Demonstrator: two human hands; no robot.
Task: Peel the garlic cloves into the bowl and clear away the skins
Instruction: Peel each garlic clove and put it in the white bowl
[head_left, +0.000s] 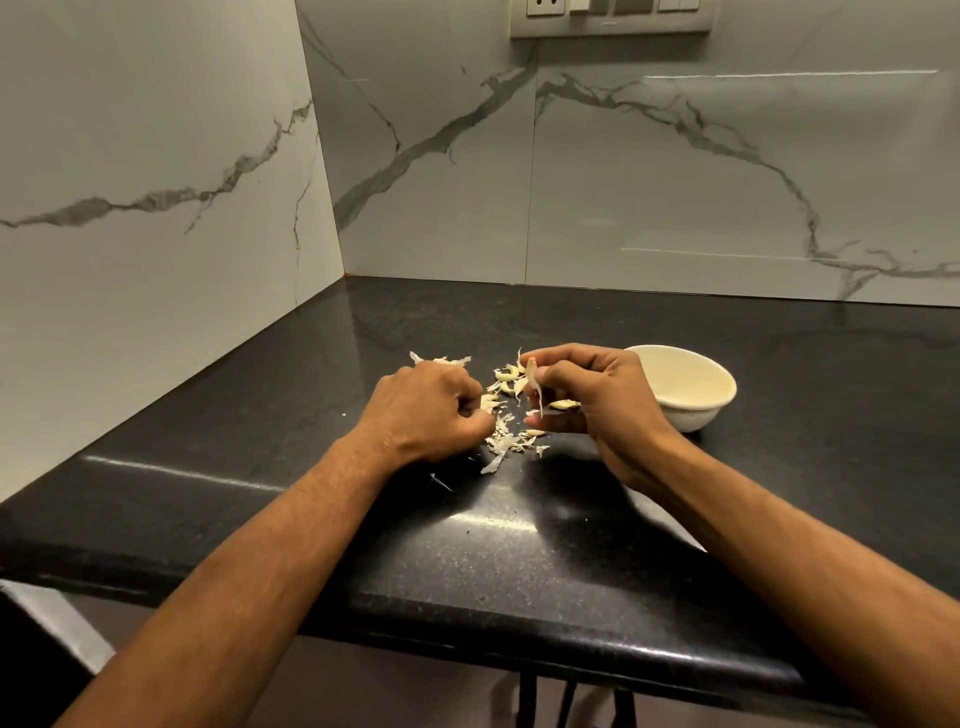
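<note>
My right hand pinches a garlic clove between thumb and fingertips, with a strip of papery skin hanging from it. My left hand rests on the black counter with fingers curled; what it holds, if anything, is hidden. Between the hands lie several cloves and a scatter of white skins. More skin shows behind my left hand. A cream bowl stands just right of my right hand, its visible inside looks empty.
The black granite counter runs into a corner of marble-patterned walls on the left and behind. Its front edge is close to me. A switch and socket panel sits high on the back wall.
</note>
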